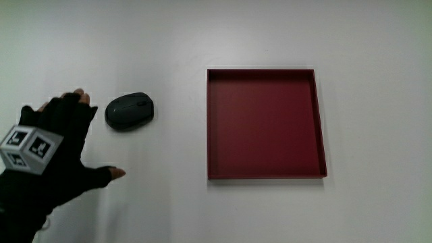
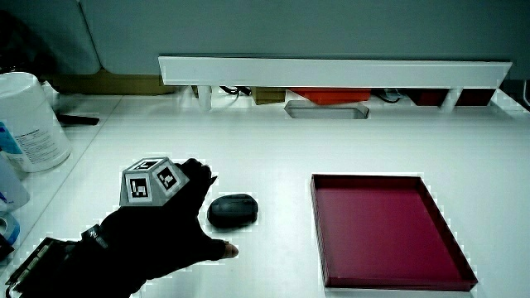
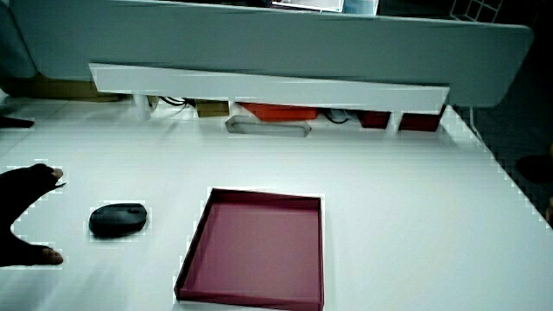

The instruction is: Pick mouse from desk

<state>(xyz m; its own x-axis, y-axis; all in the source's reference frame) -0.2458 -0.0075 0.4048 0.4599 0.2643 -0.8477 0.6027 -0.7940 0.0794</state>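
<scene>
Hand: my gloved hand (image 1: 57, 145) is low over the white desk (image 1: 169, 209), just beside the mouse and a little nearer to me than it.
Fingers: spread wide and holding nothing; the thumb sticks out toward the tray, the fingertips (image 1: 79, 96) reach level with the mouse but are not on it.
Cube: the small patterned cube (image 1: 27, 148) sits on the back of my hand, its marked faces showing in the main view and in a side view (image 2: 151, 182).
Mouse: the dark mouse (image 1: 129, 111) lies flat on the desk, between my hand and the tray, apart from both; both side views show it the same way (image 2: 233, 210) (image 3: 118, 219).
Tray: the dark red square tray (image 1: 320, 121) rests flat on the desk, well apart from my hand, nothing in it.
Partition: a low white shelf (image 2: 331, 70) runs along the table's edge farthest from me.
Canister: a white canister (image 2: 29, 120) stands at the table's edge, farther from me than my hand, in a side view.
</scene>
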